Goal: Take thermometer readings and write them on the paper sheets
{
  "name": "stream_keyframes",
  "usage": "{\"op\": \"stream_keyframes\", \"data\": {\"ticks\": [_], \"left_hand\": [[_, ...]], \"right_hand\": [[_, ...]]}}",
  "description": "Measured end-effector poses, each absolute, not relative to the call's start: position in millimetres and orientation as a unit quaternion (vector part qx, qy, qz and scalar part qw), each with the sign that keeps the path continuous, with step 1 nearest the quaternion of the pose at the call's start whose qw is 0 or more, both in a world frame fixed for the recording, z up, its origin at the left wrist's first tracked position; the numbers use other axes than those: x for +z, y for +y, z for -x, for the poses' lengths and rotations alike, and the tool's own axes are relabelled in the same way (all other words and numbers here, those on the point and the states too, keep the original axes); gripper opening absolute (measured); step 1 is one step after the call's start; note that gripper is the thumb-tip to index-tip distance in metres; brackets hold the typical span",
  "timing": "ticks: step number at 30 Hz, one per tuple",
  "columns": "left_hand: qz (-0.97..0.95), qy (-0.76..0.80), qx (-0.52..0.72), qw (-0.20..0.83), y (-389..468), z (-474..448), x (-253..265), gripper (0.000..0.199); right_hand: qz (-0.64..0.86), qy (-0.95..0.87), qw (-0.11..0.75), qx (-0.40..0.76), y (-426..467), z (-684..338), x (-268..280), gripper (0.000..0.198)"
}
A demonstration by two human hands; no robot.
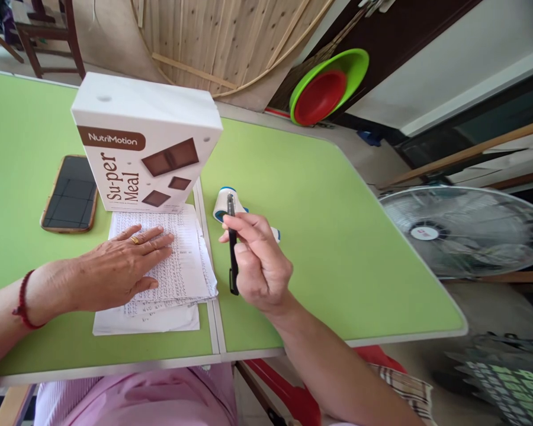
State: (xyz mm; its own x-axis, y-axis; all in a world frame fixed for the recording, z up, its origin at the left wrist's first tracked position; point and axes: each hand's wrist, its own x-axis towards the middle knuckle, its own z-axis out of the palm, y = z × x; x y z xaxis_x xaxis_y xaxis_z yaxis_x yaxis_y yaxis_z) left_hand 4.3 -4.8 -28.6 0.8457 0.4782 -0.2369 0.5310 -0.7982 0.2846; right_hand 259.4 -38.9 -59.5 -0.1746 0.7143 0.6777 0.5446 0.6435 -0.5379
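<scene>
My left hand lies flat, fingers spread, on a stack of handwritten papers. Held upright in my right hand, above the table to the right of the papers, is a black pen. Behind the papers stands a white box with "NutriMotion Su-per Meal" printed on its front; it touches or overlaps their far edge. A phone in a brown case lies left of the box, its screen dark. Partly hidden behind the pen and my right hand is a white and blue device, its kind unclear.
The light green table has a metal-edged seam running just right of the papers. Beyond its right side stands a fan. Green and red basins lean near the far wall, and a wooden chair is at far left.
</scene>
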Motion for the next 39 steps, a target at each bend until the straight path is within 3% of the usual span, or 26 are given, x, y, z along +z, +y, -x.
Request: {"op": "stream_keyframes", "data": {"ticks": [7,13,21,26,39], "left_hand": [[-0.954,0.261,-0.044,0.14,-3.8,-5.7,-35.1,0.05],[-0.956,0.268,-0.009,0.12,-5.5,-14.8,-38.4,0.052],[-0.961,0.257,0.026,0.099,-9.5,-20.8,-56.5,0.059],[-0.959,0.266,0.027,0.093,-11.1,-21.0,-59.4,0.057],[-0.963,0.25,0.072,0.072,-11.2,-18.2,-62.8,0.057]], "right_hand": [[0.445,-0.75,0.482,0.086,-37.7,-261.5,-68.1,0.046],[0.452,-0.736,0.492,0.107,-36.8,-257.1,-60.8,0.023],[0.49,-0.66,0.512,0.25,-29.2,-253.9,-49.1,0.021],[0.511,-0.629,0.486,0.328,-8.2,-247.9,-35.9,0.009],[0.468,-0.668,0.528,0.234,4.3,-232.0,-80.6,0.012]]}}
